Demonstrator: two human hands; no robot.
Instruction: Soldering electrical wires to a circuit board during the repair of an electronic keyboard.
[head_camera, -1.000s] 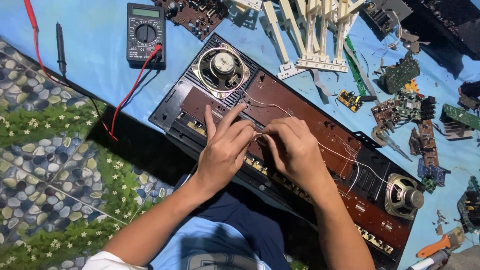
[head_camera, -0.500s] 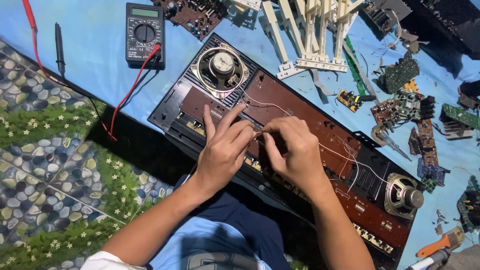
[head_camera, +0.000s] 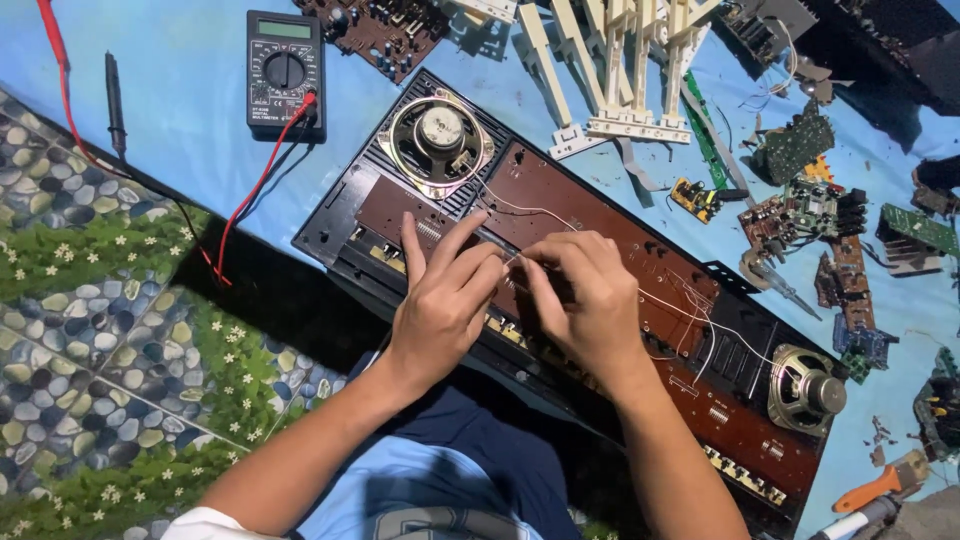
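A long black audio unit (head_camera: 345, 215) lies open and slanted across a blue sheet, showing a brown circuit board (head_camera: 590, 200) with a round speaker (head_camera: 437, 143) at its upper left end and another speaker (head_camera: 806, 388) at its lower right end. My left hand (head_camera: 440, 300) rests on the board's middle, fingers spread and pointing up. My right hand (head_camera: 585, 300) sits beside it, fingertips pinched on a thin white wire (head_camera: 690, 310) that runs toward the right speaker. The fingertips of both hands meet over the board.
A black multimeter (head_camera: 285, 72) with a red lead (head_camera: 245, 205) and a black probe (head_camera: 114, 100) lies at the upper left. White plastic frames (head_camera: 620, 70) and loose circuit boards (head_camera: 820, 215) lie scattered at the top and right. An orange-handled tool (head_camera: 880, 488) lies at lower right. A pebble-pattern mat (head_camera: 90, 340) lies left.
Both hands stay on the middle of the board. The fingers have shifted slightly around the thin wire.
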